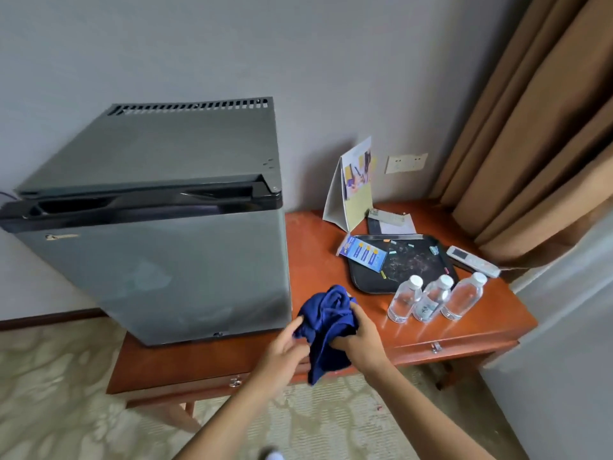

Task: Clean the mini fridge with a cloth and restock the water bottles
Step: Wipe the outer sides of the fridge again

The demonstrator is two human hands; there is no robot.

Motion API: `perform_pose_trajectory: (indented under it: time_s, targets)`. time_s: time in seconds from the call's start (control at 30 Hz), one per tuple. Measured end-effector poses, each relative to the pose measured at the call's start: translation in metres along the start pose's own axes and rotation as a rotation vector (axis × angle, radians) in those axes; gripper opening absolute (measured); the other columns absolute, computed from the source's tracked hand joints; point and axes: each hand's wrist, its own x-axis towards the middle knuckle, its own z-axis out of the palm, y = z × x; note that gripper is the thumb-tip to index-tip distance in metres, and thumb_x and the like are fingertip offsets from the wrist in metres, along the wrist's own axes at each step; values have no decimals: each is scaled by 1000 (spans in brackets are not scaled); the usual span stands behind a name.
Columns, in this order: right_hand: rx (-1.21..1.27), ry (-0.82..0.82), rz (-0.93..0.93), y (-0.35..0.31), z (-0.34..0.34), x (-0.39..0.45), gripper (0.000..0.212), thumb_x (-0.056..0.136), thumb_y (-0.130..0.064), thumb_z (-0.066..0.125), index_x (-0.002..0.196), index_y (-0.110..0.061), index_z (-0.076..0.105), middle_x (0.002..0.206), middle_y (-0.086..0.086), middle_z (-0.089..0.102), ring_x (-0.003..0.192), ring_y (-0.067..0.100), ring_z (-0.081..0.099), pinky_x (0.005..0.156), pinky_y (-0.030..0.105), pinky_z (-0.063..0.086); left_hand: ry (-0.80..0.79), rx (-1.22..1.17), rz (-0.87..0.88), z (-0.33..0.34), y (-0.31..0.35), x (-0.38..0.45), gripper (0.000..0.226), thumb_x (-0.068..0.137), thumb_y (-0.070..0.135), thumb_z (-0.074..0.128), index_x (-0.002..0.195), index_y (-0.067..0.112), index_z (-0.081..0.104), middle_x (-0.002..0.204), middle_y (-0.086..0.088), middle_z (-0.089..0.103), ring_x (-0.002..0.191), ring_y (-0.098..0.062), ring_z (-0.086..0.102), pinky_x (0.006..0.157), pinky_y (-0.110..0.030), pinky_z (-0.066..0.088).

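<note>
We are bunching a crumpled dark-blue cloth (326, 323) between both hands just in front of the table edge: the right hand (360, 340) is curling its fingers and thumb closed round the upper bulk of the fabric, and the left hand (285, 346) is pinching the left fold with its fingers only partly bent, while a loose tail of the fabric is hanging down below them. We judge this two-handed hold to be a way of gathering the fabric into a pad before wiping, since nothing has yet touched the appliance. Just to the left of our hands the grey box-shaped mini fridge (159, 234) with its black top trim is standing on the reddish-brown wooden table (308, 247), its door closed and facing us, so the door will need opening before the inside can be cleaned. To the right, three small clear plastic water bottles (431, 298) with white caps are standing upright in a close row near the front edge, probably waiting there for restocking. Behind them a black rectangular tray (408, 260) is lying with a blue leaflet (363, 254) over its left rim, a white remote control (472, 260) is resting just beside it, and a folded paper tent card (351, 187) is standing near the wall.
</note>
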Motion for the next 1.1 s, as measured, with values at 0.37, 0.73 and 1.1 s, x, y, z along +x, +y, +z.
perform_pose_trajectory:
  time_s: [0.37,0.73,1.1]
  targets:
    - [-622,-67,-87,-15,-9,84,69,89,-22,58,154,-33,40,157,-3,42,136,21,49,104,38,47,78,920,258,-15,11,64,73,98,60,43,162,36,16,169,17,16,154,-7,20,124,-29,21]
    - [-789,62,-540,-80,24,33,42,83,-45,47,119,-30,64,109,-6,64,103,24,61,81,37,50,357,1085,425,-30,25,19,75,89,61,35,157,29,34,160,15,39,145,-4,37,120,-26,25]
    - [-601,180,-1250,-204,125,-50,34,85,-30,59,117,-22,67,103,3,59,90,28,56,74,40,50,830,1233,500,-165,79,-92,66,86,51,43,150,33,48,156,10,47,148,-13,37,120,-43,34]
